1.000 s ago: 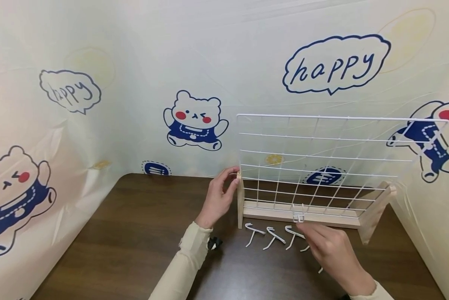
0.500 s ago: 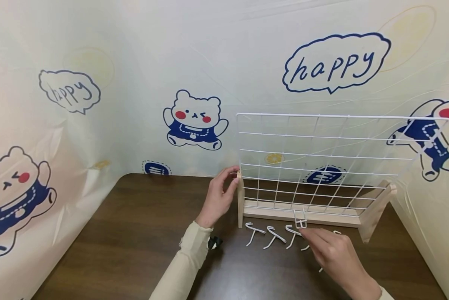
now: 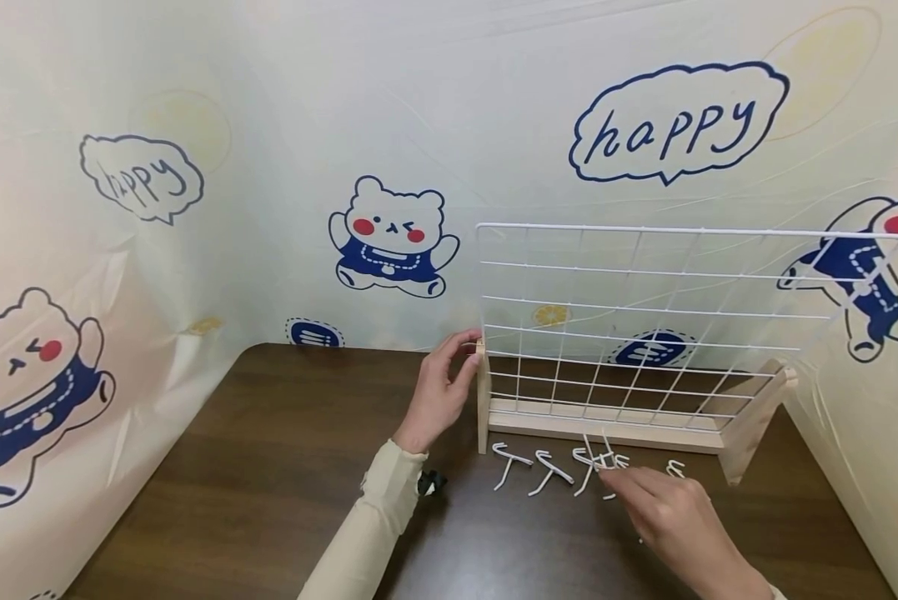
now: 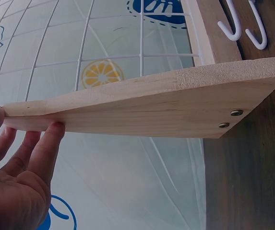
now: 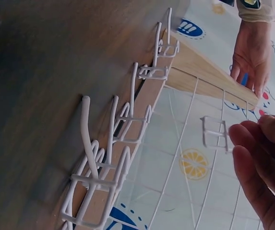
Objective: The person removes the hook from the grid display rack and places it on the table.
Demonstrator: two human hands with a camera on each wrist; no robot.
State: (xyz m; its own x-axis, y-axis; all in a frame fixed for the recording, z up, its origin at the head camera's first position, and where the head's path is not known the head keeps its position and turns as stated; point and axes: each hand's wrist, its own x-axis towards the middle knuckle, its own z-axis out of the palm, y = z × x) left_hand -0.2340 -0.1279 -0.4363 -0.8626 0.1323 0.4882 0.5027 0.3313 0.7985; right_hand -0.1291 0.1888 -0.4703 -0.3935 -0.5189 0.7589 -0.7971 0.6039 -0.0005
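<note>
A white wire grid rack with a wooden base stands on the table. At its left end my left hand holds the upper tip of the wooden side panel between thumb and fingers. My right hand pinches a white wire hook in front of the rack's base; the hook's prongs point up toward the grid. More white wire hooks lie in a row along the base, the right-hand ones partly covered by my right hand in the head view.
The rack's right wooden side panel slants toward the front. Patterned cloth walls stand around the dark wooden table. Two screw heads show on the left panel's outer face.
My right hand has drawn the hook slightly back from the grid and down, toward the row of hooks. The left hand keeps its place on the side panel.
</note>
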